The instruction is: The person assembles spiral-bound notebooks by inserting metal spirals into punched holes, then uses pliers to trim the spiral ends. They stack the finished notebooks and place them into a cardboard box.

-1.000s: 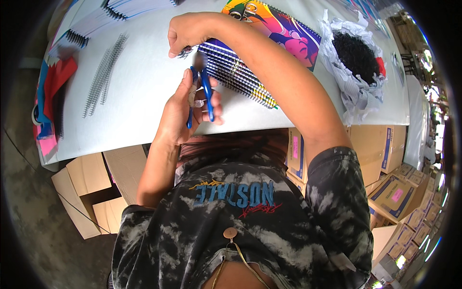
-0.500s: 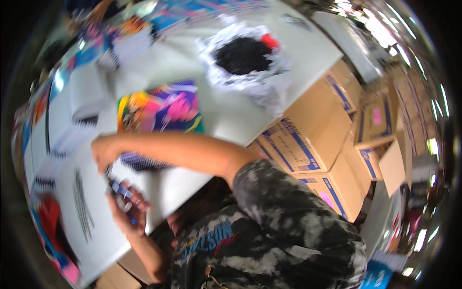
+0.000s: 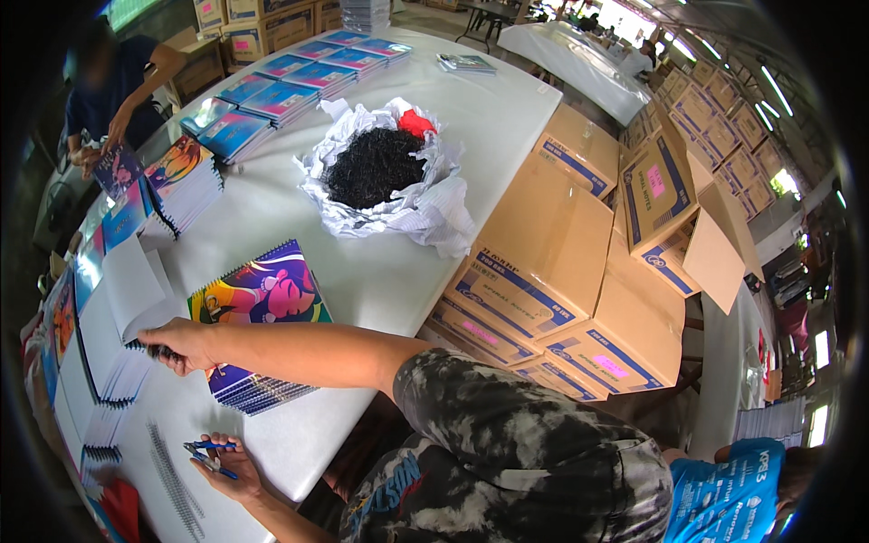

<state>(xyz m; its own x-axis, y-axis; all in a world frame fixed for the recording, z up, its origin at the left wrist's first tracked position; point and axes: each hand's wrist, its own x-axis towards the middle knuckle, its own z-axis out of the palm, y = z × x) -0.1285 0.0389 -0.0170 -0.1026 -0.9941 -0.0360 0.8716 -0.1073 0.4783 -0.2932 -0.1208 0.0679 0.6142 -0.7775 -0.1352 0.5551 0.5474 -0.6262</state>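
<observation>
My left hand [image 3: 233, 469] lies palm up with fingers closed round the blue handles of a pair of cutting pliers [image 3: 215, 458], whose jaws are spread. Farther off, my right hand [image 3: 176, 347] pinches the black-coiled edge of a spiral notebook [image 3: 134, 291] with white pages lifted and curled back. Part of that coil is hidden by my fingers. Beneath my right forearm is a stack of spiral notebooks [image 3: 282, 282] with purple and pink illustrated covers, partly covered by the arm. Several loose wire coils [image 3: 172, 480] lie on the table beside the pliers.
Crumpled white paper [image 3: 444, 204] forms a nest round black coil scraps [image 3: 373, 167] and a red piece [image 3: 416, 123]. Blue-covered notebooks [image 3: 281, 100] stand in rows at the far side. Cardboard boxes [image 3: 534, 262] are stacked beside the table. A co-worker [image 3: 113, 100] handles notebooks across it.
My right hand has moved off from the pliers to the notebook's coiled edge. My left hand still holds the pliers, now farther from the right hand. The whole view has shifted.
</observation>
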